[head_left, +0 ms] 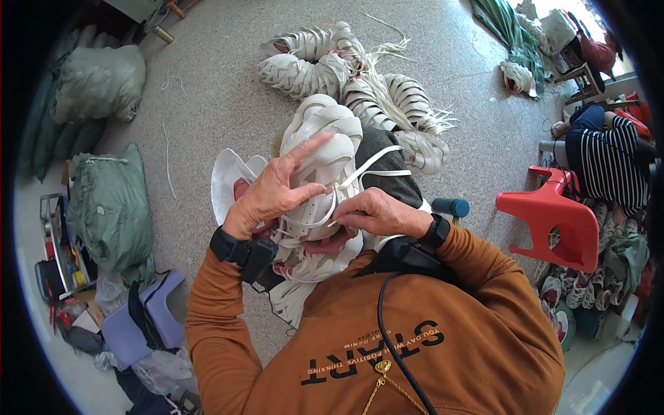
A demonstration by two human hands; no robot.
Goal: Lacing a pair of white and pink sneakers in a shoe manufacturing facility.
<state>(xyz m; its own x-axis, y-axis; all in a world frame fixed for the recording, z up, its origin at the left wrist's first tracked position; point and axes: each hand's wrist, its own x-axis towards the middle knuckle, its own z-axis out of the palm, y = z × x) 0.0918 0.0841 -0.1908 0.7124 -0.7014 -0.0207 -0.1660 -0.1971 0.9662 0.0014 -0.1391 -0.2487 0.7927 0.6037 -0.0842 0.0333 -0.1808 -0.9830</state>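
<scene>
A white sneaker upper (325, 124) lies in front of me over my lap, at one end of a stack of similar white pieces. My left hand (277, 183) rests against its side, index finger stretched out and thumb apart, the thumb tip close to the lacing. With its fingertips pinched together, my right hand (373, 211) grips a white shoelace (379, 158) at the upper's eyelets. Part of the lace loops out to the right. Reddish lining shows in the opening below my hands.
Stacks of nested white uppers (311, 75) lie on the floor ahead. A red plastic stool (546, 207) stands at right, near a person in a striped top (609, 162). Green sacks (111, 207) and a purple chair (142, 318) are at left. A dark blue cylinder (451, 207) is by my right wrist.
</scene>
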